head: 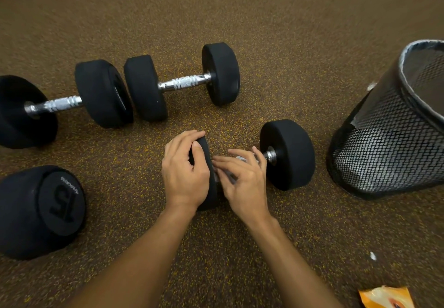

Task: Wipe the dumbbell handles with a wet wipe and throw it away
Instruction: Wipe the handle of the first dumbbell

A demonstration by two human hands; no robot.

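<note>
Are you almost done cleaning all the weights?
Not yet. The left hand steadies the nearest dumbbell while the right hand works at its handle; the wipe itself is hard to make out. Whether the other dumbbells were wiped, I cannot tell. Nothing shows inside the mesh bin yet.

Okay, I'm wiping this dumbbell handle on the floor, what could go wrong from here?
1. The dumbbell sits on round heads; only your left hand steadies it, so it might roll toward the mesh bin.
2. Your right hand works beside the near head, so its fingers could get pinched.
3. The wipe is barely visible; it may bunch and miss spots.
</note>
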